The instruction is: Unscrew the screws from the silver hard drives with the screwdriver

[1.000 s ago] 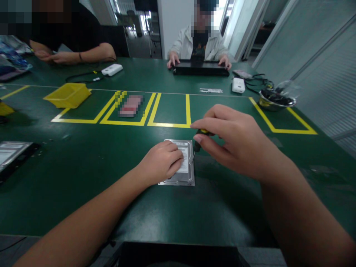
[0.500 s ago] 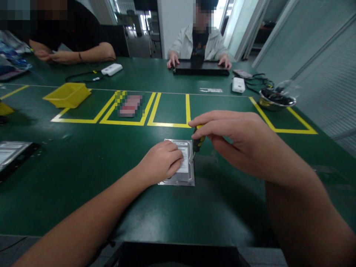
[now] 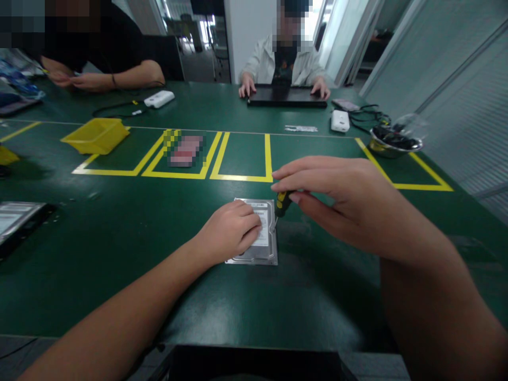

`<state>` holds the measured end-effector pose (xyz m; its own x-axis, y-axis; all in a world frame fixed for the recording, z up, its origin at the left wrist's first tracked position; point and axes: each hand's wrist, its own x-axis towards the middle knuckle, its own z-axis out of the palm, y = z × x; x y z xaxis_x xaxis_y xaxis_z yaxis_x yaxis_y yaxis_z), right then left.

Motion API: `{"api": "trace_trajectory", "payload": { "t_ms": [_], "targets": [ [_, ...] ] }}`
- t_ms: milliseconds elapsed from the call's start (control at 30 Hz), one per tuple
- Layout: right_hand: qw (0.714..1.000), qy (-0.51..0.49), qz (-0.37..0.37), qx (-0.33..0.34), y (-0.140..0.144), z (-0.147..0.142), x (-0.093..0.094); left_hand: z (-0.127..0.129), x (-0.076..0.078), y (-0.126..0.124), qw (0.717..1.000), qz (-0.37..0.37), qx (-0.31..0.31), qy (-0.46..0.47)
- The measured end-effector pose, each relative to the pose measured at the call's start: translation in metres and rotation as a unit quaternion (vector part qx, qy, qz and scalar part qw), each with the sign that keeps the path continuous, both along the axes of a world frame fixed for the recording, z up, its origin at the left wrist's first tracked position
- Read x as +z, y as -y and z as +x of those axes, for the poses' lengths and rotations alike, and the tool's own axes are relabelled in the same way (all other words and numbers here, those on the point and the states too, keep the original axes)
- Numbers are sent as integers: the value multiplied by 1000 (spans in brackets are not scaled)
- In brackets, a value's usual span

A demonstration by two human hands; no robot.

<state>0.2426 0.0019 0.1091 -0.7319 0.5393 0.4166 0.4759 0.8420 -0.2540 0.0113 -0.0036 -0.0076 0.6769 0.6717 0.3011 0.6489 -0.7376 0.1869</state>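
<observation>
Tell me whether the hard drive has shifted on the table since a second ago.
No. The hard drive lies at the same spot below the yellow tape box, pinned by the left hand, while the right hand works the screwdriver.

dim, soft, edges warped.

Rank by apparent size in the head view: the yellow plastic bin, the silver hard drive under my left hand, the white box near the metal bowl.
1. Yellow plastic bin
2. Silver hard drive, partly covered by the left hand; nearer, so unsure
3. White box
</observation>
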Motion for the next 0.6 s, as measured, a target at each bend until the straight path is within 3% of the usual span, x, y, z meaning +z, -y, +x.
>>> {"api": "trace_trajectory", "payload": {
  "t_ms": [267,600],
  "targets": [
    [1000,30,3,-8,3,1,3,0,-1,0,1000,0,2,-1],
    [995,57,37,-73,3,-2,2,0,-1,0,1000,-2,3,-6]
  ]
}}
